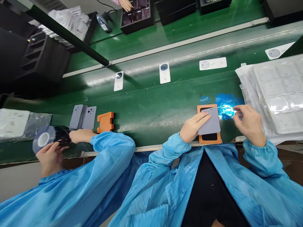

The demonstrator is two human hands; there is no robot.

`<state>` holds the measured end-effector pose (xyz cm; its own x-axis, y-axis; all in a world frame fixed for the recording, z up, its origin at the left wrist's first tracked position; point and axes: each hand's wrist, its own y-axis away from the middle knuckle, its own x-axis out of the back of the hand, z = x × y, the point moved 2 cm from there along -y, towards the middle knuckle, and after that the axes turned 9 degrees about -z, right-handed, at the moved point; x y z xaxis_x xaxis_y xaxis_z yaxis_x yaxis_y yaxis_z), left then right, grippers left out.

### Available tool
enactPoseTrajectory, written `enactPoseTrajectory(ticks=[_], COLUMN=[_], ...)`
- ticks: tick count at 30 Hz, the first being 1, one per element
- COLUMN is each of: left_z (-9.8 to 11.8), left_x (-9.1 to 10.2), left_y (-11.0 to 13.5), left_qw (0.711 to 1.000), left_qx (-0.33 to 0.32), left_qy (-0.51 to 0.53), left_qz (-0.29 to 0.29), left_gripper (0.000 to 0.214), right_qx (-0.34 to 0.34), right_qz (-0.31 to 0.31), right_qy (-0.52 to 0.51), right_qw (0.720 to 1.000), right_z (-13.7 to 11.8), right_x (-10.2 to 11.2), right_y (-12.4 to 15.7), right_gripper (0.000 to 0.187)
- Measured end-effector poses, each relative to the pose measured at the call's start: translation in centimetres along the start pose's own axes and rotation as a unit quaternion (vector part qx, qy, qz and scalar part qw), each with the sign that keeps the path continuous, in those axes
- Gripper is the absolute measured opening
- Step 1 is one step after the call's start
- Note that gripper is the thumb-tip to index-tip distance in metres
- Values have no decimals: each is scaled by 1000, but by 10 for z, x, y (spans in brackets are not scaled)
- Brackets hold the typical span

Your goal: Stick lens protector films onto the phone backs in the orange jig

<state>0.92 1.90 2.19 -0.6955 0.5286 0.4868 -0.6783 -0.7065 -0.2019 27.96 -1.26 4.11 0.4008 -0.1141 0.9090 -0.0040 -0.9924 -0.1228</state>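
A grey phone back cover [210, 123] lies in an orange jig [209, 138] at the near edge of the green belt. My left hand [193, 126] rests on the cover's left side, fingers pressed on it. My right hand [248, 123] is just right of the jig, its fingers pinched on a shiny blue film [226, 105] that spreads over the belt behind the jig.
A co-worker in a blue coat [78, 186] at left holds a tape roll [44, 139]. Grey covers [83, 117] and a second orange jig [105, 121] lie there. White cards [165, 72] ride the belt [151, 101]. Clear blister trays [279, 94] are stacked at right.
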Motion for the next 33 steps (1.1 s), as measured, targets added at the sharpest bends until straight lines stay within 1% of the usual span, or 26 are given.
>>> enactPoseTrajectory(ticks=[2, 3, 4, 6, 9, 12, 14, 16, 18, 19, 21, 24, 29, 33], left_z=[-7, -12, -16, -22, -27, -30, -31, -33, -34, -34, -33, -30, -26, -21], left_x=[-7, -11, -15, -21, -23, -22, -21, -21, -21, -21, -21, -24, -30, -33], left_y=[1, 1, 2, 2, 5, 8, 7, 2, -4, -7, -10, -8, 7, 17], left_qw=[997, 994, 991, 987, 986, 988, 979, 953, 915, 899, 881, 877, 889, 895], left_qx=[-6, -5, -4, -3, -2, -5, 1, 19, 38, 43, 40, 31, 27, 21], left_qy=[-72, -98, -118, -146, -153, -146, -190, -281, -370, -402, -437, -449, -435, -425], left_qz=[-40, -53, -64, -73, -69, -53, -68, -113, -155, -169, -179, -169, -143, -133], left_gripper=[38, 39, 40, 41, 41, 41, 42, 42, 40, 39, 36, 37, 42, 45], right_qx=[113, 161, 194, 231, 263, 283, 288, 294, 300, 302, 299, 287, 280, 275], right_qz=[-21, -33, -43, -51, -41, -33, -40, -62, -95, -112, -139, -159, -165, -165], right_qy=[-42, -52, -52, -33, 5, 37, 55, 68, 82, 91, 113, 131, 119, 115], right_qw=[993, 985, 979, 971, 964, 958, 955, 951, 946, 942, 937, 936, 938, 940], right_z=[-16, -23, -29, -36, -39, -37, -35, -33, -32, -32, -32, -34, -36, -36], right_x=[-3, -6, -11, -23, -36, -40, -40, -43, -48, -51, -57, -62, -58, -55], right_y=[10, 15, 18, 22, 23, 19, 15, 10, 5, 3, 0, 1, 11, 22], right_gripper=[36, 39, 41, 43, 41, 37, 37, 38, 40, 42, 47, 53, 58, 58])
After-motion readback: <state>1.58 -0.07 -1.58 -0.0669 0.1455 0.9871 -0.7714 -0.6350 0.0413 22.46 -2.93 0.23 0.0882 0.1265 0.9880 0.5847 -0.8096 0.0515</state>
